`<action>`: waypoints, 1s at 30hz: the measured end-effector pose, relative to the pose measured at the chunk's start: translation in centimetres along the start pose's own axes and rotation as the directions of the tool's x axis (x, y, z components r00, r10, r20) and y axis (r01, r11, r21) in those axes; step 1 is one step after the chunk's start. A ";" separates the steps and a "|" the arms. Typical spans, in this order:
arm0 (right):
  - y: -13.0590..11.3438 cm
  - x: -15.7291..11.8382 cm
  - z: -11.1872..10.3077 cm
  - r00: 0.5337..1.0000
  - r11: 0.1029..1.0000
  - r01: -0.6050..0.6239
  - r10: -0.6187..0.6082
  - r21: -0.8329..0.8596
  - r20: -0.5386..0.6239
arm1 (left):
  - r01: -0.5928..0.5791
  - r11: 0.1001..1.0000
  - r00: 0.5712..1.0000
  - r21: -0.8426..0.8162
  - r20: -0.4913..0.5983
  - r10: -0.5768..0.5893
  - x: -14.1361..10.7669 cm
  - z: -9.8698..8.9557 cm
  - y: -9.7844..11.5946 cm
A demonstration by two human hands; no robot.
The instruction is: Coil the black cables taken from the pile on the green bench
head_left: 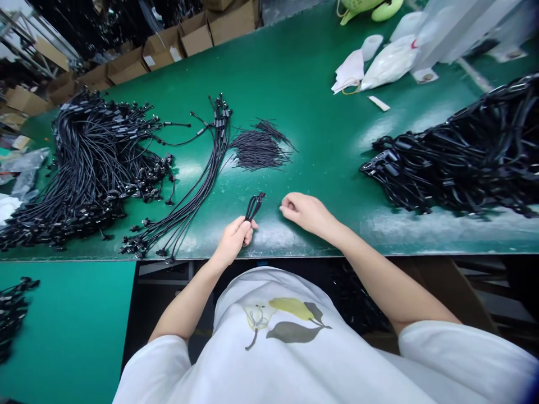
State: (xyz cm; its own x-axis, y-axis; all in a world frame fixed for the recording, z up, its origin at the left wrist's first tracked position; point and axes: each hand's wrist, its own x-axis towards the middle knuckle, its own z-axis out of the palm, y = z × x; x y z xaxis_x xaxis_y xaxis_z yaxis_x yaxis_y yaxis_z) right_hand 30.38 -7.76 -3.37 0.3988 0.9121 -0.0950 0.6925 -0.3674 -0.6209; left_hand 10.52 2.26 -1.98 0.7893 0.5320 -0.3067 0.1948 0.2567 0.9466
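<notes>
My left hand (236,235), near the table's front edge, is closed around a black cable (254,206) folded into a small loop. The cable's upper end points away from me, and its lower part is hidden in my fingers. To its right, my right hand (306,212) is held with curled fingers, apart from the cable. Whatever its fingertips may pinch is too small or hidden to make out. Beyond both hands lies a pile of short thin black ties (260,148). A loose bundle of straight black cables (202,177) stretches beside it on the left.
A large heap of black cables (90,151) covers the green table's (311,134) left side. Looped cables (463,151) are piled at the right. A white plastic bag (391,64) and a tissue roll (372,47) lie at the back right. Cardboard boxes (196,38) line the far edge.
</notes>
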 end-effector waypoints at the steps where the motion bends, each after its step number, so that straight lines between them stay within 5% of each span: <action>1: -0.6 -0.3 0.1 0.998 0.990 0.036 -0.042 0.137 0.041 | 0.020 0.998 0.999 -0.065 0.031 -0.018 -0.1 0.2 -0.1; 6: -3.1 -1.4 2.1 0.955 0.739 -0.026 -0.181 0.673 0.236 | 0.054 0.986 0.994 -0.160 0.102 -0.037 -0.4 0.6 -0.5; 8: -3.7 -1.5 3.0 0.957 0.666 -0.058 -0.176 0.743 0.232 | 0.016 0.992 0.998 -0.128 0.059 -0.008 -0.3 0.5 -0.8; 10: -4.2 -1.6 3.7 0.976 0.698 -0.007 -0.152 0.716 0.158 | -0.051 0.998 0.998 -0.036 -0.024 0.051 -0.3 0.3 -1.0; 13: -4.7 -1.8 4.1 0.973 0.879 0.230 -0.222 0.418 -0.067 | -0.148 0.953 0.970 0.263 -0.151 0.192 -0.3 0.2 -1.3; 15: -4.8 -1.9 4.1 0.905 0.920 0.392 -0.380 0.029 -0.190 | -0.166 0.852 0.944 0.497 -0.168 0.282 -0.3 0.1 -1.2; 18: -4.8 -1.7 3.7 0.710 0.671 0.550 -0.689 -0.497 -0.144 | -0.125 0.675 0.946 0.727 -0.119 0.303 -0.1 0.0 -1.0; 20: -4.7 -1.4 3.2 0.566 0.440 0.636 -0.825 -0.634 -0.006 | -0.075 0.619 0.967 0.782 -0.094 0.237 0.2 -0.3 -0.7; 23: -4.9 -1.1 2.2 0.462 0.270 0.709 -0.876 -0.651 0.139 | -0.028 0.729 0.996 0.684 -0.047 0.082 0.6 -0.9 -0.5; 26: -5.5 -1.0 1.1 0.462 0.225 0.728 -0.859 -0.648 0.221 | 0.067 0.941 0.995 0.331 0.052 -0.089 0.8 -1.3 -0.3; 30: -6.4 -0.7 0.3 0.444 0.126 0.728 -0.836 -0.674 0.324 | 0.166 0.976 0.975 0.144 0.125 -0.184 0.7 -1.4 -0.2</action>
State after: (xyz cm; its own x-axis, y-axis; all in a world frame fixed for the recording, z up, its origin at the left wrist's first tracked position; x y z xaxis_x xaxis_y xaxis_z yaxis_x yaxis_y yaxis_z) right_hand 25.48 -6.04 0.38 -0.5963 0.7706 0.2250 0.7825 0.4953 0.3772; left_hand 10.22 3.69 -2.52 0.8061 0.3708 -0.4612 0.4048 0.2230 0.8868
